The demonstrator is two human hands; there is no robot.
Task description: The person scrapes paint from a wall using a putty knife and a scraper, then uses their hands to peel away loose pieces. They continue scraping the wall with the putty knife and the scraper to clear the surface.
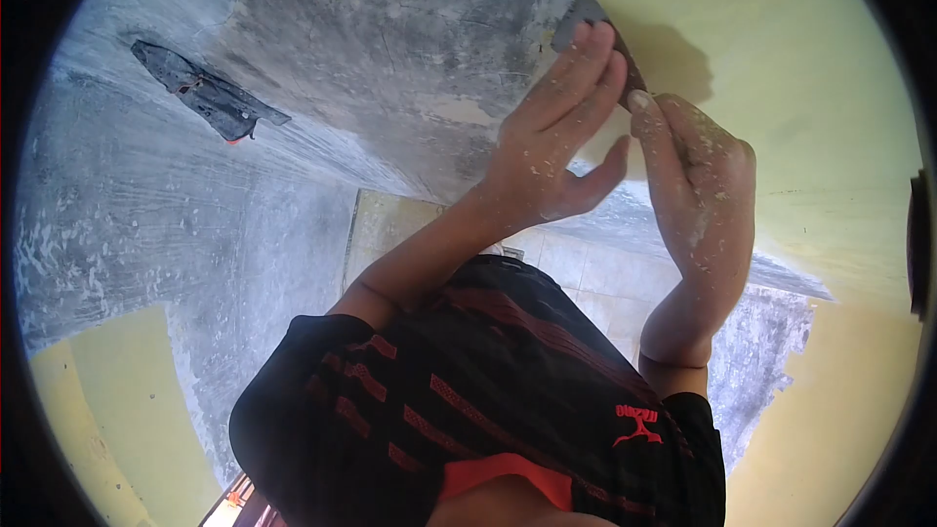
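A flat scraper [580, 18] with a dark handle is held against the wall where bare grey plaster [410, 29] meets yellow paint [781, 88]. My right hand [698, 176] is closed around the lower end of its handle, which is mostly hidden. My left hand [556, 127] has its fingers stretched out, with the fingertips resting against the scraper's blade and the thumb apart. Pale flecks of dust or paint cover both hands. The blade's far corner lies near the paint's ragged edge.
A dark cloth or garment [205, 93] hangs on the grey wall to the left. More yellow paint [137, 400] remains at lower left. Pale tiled floor [595, 268] shows behind my body, and a dark-edged object [917, 244] stands at the far right.
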